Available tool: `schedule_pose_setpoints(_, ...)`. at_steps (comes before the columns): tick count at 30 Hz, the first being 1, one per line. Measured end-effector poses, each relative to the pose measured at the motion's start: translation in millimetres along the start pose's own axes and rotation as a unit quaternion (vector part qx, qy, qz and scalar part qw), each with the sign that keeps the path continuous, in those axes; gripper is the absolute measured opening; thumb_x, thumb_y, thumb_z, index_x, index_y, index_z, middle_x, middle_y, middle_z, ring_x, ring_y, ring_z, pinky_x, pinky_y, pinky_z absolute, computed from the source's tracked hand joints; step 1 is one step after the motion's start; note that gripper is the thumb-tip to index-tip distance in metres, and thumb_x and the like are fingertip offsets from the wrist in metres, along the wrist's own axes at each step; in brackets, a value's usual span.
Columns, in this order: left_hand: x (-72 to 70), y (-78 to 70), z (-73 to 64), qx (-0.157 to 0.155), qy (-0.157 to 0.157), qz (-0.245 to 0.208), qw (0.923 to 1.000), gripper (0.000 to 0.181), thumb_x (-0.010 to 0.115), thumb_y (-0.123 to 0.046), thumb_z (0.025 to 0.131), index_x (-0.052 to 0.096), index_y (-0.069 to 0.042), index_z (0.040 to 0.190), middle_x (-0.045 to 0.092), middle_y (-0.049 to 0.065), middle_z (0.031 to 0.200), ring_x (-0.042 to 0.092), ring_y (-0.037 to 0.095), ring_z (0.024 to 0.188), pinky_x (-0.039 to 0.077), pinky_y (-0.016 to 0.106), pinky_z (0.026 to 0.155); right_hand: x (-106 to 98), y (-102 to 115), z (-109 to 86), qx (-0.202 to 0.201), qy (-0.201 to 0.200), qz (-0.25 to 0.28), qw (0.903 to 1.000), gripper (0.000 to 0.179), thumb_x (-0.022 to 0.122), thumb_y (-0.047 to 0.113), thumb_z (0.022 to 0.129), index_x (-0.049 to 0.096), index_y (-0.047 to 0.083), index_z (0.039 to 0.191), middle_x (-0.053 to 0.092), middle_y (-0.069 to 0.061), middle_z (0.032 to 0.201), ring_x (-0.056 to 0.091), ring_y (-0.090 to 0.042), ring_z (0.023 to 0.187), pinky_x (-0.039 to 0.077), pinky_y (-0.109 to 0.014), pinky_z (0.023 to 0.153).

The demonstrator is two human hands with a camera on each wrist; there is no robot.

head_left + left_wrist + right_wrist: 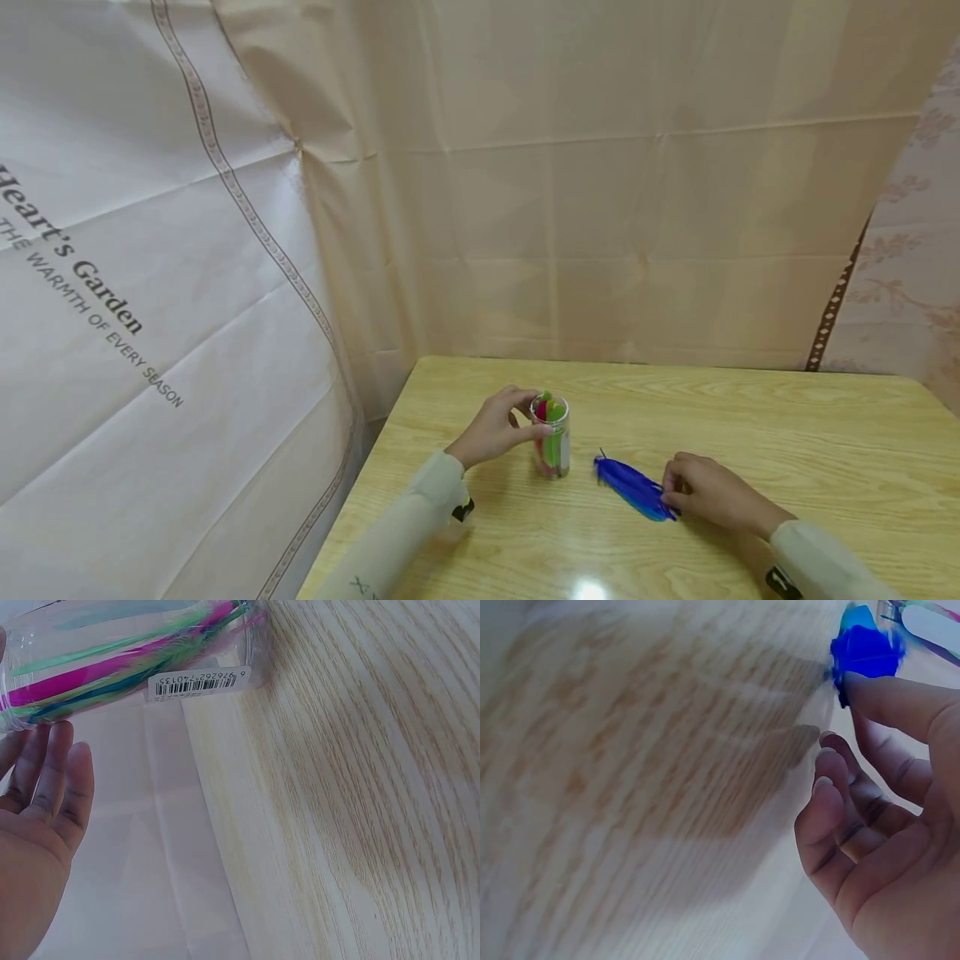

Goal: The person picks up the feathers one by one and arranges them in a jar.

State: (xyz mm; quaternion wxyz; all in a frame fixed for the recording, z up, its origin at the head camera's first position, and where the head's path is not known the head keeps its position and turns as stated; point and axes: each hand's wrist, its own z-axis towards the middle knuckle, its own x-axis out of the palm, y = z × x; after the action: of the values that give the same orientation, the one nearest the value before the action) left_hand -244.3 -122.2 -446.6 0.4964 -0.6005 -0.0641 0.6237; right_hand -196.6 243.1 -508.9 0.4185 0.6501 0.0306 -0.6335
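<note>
A clear jar [564,446] with green, pink and yellow feathers [553,410] inside stands upright on the table. My left hand [491,427] grips it near the rim, thumb on the near side and fingers behind. The left wrist view shows the jar [135,622] with a barcode label [199,684] low on its side. To the right of the jar, blue feathers [632,486] lie slantwise just over the wood. My right hand [712,492] pinches their near end between thumb and forefinger; in the right wrist view the other fingers [829,806] curl loosely below the blue feathers [868,654].
The wooden table [825,442] reaches back to a beige cloth [600,208] hanging behind it. On the left hangs a white printed cloth [150,250], and a patterned cloth [900,250] hangs at the right.
</note>
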Motion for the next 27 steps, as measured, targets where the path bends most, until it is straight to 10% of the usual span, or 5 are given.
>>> schedule_pose_setpoints(15, 0.2, -1.5, 0.9, -0.002, -0.003, -0.005, 1.0, 0.057, 0.067, -0.054, 0.082, 0.055, -0.029, 0.132, 0.054, -0.01, 0.106, 0.054, 0.01, 0.097, 0.051, 0.025, 0.071, -16.7, -1.6, 6.0, 0.05, 0.001, 0.066, 0.9965, 0.007, 0.068, 0.02, 0.09, 0.062, 0.018, 0.089, 0.064, 0.01, 0.078, 0.058, -0.003, 0.065, 0.048, -0.023, 0.056)
schedule_pose_setpoints(27, 0.9, -0.7, 1.1, -0.002, -0.004, -0.006, 1.0, 0.058, 0.067, -0.053, 0.082, 0.055, -0.028, 0.132, 0.054, -0.01, 0.107, 0.054, 0.007, 0.096, 0.051, 0.025, 0.071, -22.7, -0.4, 9.0, 0.063, -0.02, 0.017, 0.9977, 0.018, 0.071, 0.018, 0.086, 0.071, 0.013, 0.103, 0.063, 0.012, 0.081, 0.051, 0.0, 0.066, 0.045, -0.022, 0.055)
